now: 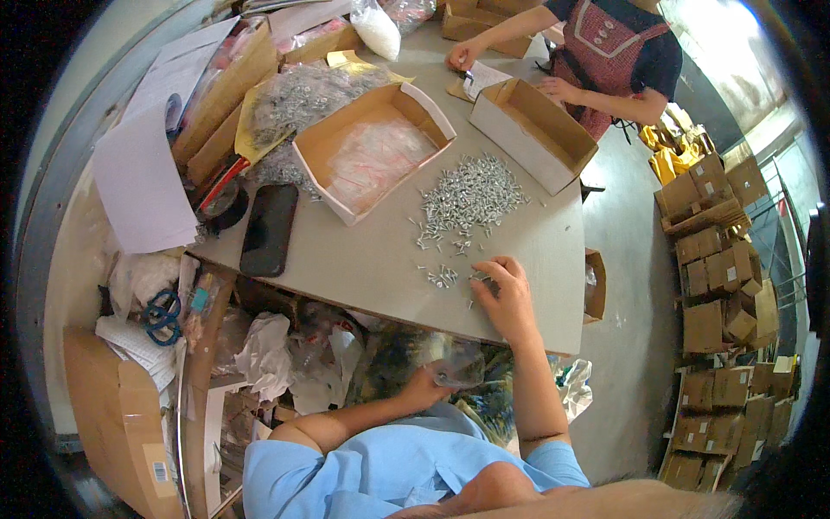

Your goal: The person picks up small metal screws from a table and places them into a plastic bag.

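A few small silver screws [481, 278] are pinched by the right hand's fingers [486, 285] on the grey worktop [363, 259], near the larger screw heap [471, 197]. A clear plastic bag [456, 368] is gripped below the edge by the left hand [424, 387], its fingers partly hidden.

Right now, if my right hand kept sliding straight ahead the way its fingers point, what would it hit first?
Probably the small cluster of screws just past the fingertips of your right hand, which point left along the table. Beyond that lies the black phone. Depth is hard to judge here.
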A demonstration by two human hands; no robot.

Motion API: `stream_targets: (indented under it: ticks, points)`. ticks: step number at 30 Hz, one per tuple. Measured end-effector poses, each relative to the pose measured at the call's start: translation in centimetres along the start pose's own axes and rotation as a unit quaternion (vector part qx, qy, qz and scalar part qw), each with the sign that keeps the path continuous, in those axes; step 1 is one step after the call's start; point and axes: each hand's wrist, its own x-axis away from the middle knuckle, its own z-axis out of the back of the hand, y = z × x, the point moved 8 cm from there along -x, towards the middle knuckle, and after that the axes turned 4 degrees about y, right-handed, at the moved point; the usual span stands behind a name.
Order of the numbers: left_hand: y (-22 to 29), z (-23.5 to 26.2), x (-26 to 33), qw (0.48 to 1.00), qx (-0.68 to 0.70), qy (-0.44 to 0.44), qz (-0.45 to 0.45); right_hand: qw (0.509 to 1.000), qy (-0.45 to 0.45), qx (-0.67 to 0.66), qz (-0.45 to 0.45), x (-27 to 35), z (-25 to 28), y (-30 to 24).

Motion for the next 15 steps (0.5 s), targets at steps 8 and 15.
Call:
stream_targets:
  ticks: [8,15]
  points:
    - [4.6,0.8,-0.1,0.997,-0.042,-0.018,0.065,0.994,-0.056,-0.005,-0.09,2.5,0.0,3.0]
    - [2.6,0.6,0.2,0.999,0.024,-0.001,0.041,0.972,-0.201,-0.071,-0.093,5.3,0.8,-1.5]
